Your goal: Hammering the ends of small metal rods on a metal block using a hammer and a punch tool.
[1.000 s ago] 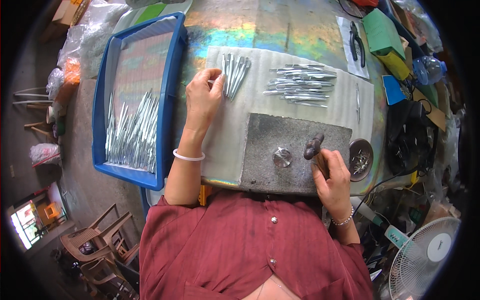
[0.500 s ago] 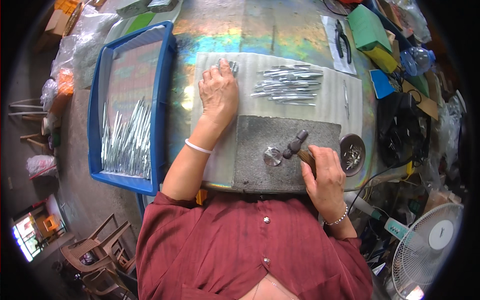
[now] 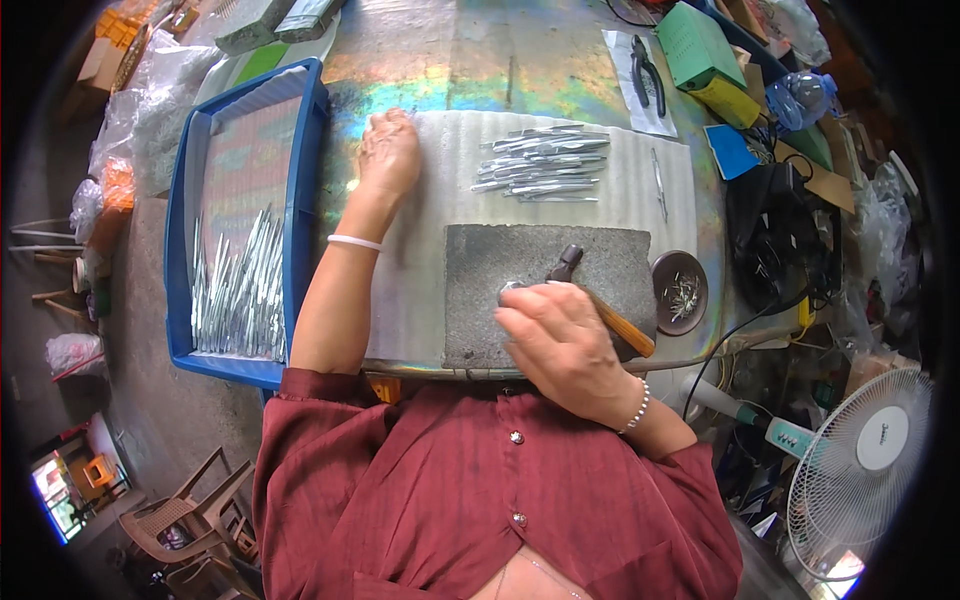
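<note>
My left hand (image 3: 390, 155) rests at the far left edge of the white foam sheet (image 3: 420, 225), its fingers curled under; anything inside them is hidden. My right hand (image 3: 565, 345) is over the dark stone slab (image 3: 480, 255), fingertips closed on a small shiny metal disc (image 3: 511, 287) that is mostly covered. Beside that hand a hammer (image 3: 622, 325) lies on the slab, released, with its dark head away from me and its wooden handle slanting to the near right. A pile of slim silvery metal strips (image 3: 545, 163) lies on the foam beyond the slab.
A blue tray (image 3: 303, 180) with many metal strips stands at the left. Right of the slab is a brown bowl (image 3: 665, 270) of tiny metal pieces. One lone strip (image 3: 660, 185) lies on the foam. Pliers (image 3: 647, 75) sit farther back; a white fan (image 3: 860, 470) is near right.
My right hand has let go of the hammer, now lying on the slab, and moved left onto the disc. My left hand has drawn slightly left, off the small metal pieces. The view has shifted.
</note>
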Motion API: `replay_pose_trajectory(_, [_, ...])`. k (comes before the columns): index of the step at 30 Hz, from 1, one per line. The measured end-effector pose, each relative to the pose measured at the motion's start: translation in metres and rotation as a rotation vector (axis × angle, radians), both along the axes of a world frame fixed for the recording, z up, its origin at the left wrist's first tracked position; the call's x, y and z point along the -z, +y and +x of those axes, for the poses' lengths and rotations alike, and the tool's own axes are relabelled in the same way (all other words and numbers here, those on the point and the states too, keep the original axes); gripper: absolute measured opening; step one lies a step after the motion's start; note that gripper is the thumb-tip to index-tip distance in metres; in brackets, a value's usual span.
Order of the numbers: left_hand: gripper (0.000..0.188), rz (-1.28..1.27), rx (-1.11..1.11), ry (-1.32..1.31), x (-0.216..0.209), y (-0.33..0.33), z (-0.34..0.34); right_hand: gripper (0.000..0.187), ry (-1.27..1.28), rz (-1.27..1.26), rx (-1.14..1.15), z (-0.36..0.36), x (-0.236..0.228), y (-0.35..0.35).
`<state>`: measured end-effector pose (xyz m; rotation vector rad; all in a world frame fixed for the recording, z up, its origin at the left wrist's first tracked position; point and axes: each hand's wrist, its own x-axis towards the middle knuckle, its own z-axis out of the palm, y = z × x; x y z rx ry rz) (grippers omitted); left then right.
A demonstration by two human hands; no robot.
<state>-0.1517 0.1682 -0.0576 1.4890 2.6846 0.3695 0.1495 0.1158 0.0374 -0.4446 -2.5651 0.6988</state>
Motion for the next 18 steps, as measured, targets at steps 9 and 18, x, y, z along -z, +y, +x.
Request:
replay_pose_trajectory(9, [0.021, 0.755, 0.044, -0.758, -0.074, -0.061, 0.038, 0.022, -0.088, 0.162, -0.081, -0.013, 0.007, -0.001])
replay_pose_trajectory(18, [0.031, 0.892, 0.500, -0.878, -0.053, -0.105, 0.130, 0.025, -0.004, -0.037, -0.055, 0.007, -0.032, 0.000])
